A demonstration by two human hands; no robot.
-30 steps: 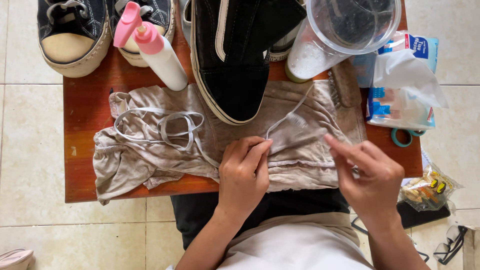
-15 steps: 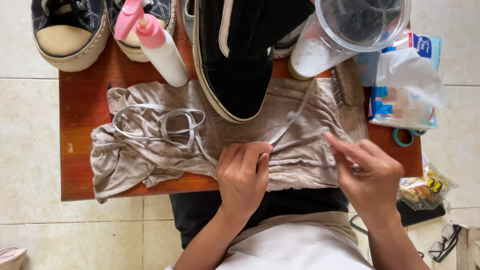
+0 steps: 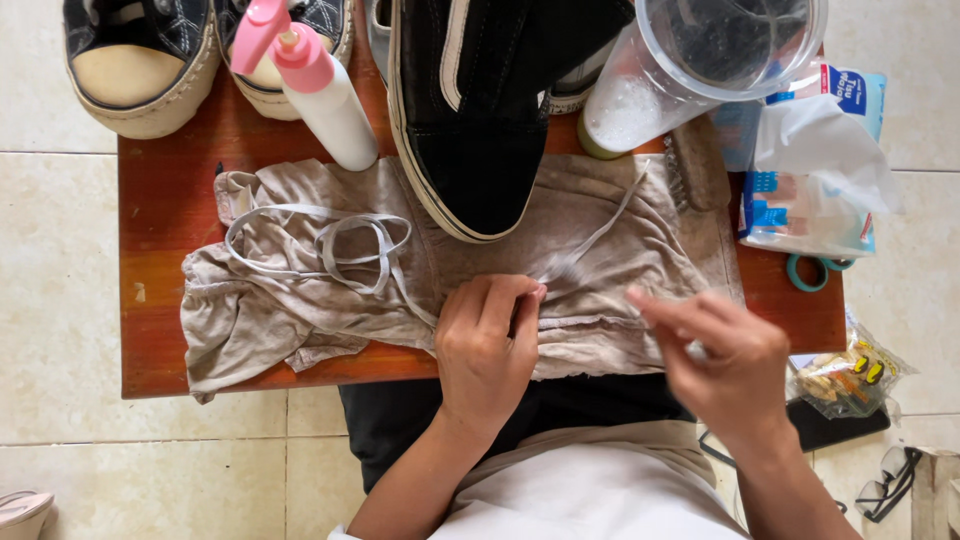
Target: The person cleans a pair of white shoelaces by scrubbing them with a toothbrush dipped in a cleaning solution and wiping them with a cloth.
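Observation:
A white shoelace [image 3: 320, 240] lies looped on a grey-beige cloth [image 3: 260, 300] spread over a small red wooden table [image 3: 170, 180]. My left hand [image 3: 490, 345] pinches the lace near the table's front edge, and a free end [image 3: 600, 230] runs up to the right. Just to the right, my right hand [image 3: 720, 350] hovers blurred over the cloth, fingers pointing left; I cannot tell whether it holds anything. A black shoe with a white sole [image 3: 480, 110] rests on the cloth above my left hand.
Two dark canvas sneakers [image 3: 140, 60] stand at the table's back left beside a white bottle with a pink pump [image 3: 320, 90]. A clear plastic jug [image 3: 700, 60], a brush [image 3: 695, 165], a wipes packet [image 3: 820, 170] and scissors [image 3: 810, 270] crowd the right. Glasses [image 3: 890, 485] lie on the tiled floor.
My left hand keeps its pinch on the lace. My right hand has shifted slightly and is now blurred. The view has drifted a little.

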